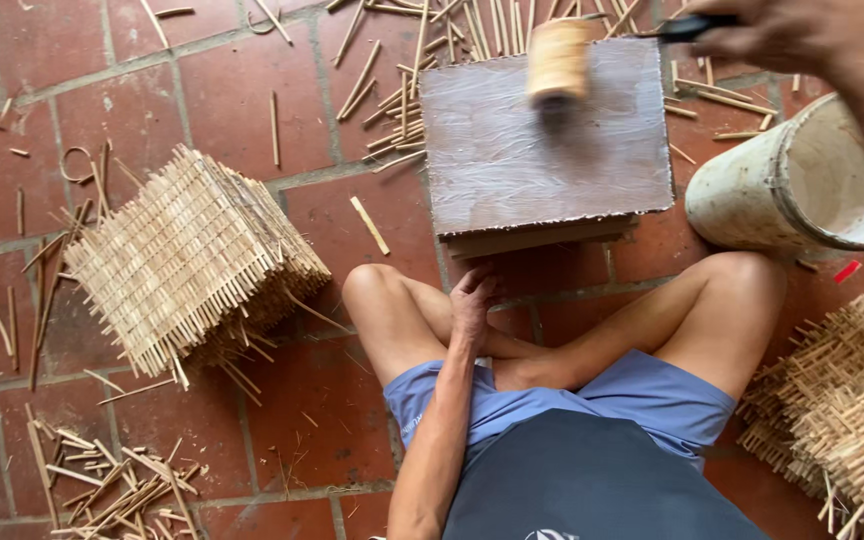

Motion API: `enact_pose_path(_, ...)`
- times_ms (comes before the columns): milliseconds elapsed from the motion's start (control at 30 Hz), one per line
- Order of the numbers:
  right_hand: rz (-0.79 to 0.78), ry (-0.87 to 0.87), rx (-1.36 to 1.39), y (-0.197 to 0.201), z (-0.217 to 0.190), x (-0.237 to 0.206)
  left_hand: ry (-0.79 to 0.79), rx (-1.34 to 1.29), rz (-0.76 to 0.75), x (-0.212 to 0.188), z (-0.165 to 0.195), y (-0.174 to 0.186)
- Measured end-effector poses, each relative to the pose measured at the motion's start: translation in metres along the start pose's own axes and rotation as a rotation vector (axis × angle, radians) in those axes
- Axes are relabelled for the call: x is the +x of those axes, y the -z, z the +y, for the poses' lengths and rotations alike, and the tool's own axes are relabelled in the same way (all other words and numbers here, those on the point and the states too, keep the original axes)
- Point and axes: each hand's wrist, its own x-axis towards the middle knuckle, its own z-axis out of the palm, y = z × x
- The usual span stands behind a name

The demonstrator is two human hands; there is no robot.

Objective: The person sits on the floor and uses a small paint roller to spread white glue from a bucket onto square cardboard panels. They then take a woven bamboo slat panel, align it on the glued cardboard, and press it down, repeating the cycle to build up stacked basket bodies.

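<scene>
One wooden board [547, 150] is lying flat on the brick floor [232, 90] before the crossed legs. The left hand [472, 300] is pressing its near edge, fingers curled. The right hand [802, 35] is gripping one dark-handled roller [559, 60], blurred, over the board's far edge. One white bucket [792, 180] is lying on its side. Two stacks of woven mats [187, 260] are flanking the person.
</scene>
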Motion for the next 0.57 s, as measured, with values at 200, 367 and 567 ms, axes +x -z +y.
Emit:
enact_pose_path(200,0.047,0.253,0.275,0.048,-0.152,0.037,0.005,-0.004,-0.009,-0.004,0.004,-0.002)
enact_pose_path(367,0.029,0.231,0.269,0.041,-0.119,0.019,0.01,0.009,-0.019,-0.01,0.004,-0.005)
enact_pose_path(567,0.136,-0.005,0.387,-0.007,0.049,-0.09,0.029,0.082,-0.033,-0.018,-0.001,-0.01)
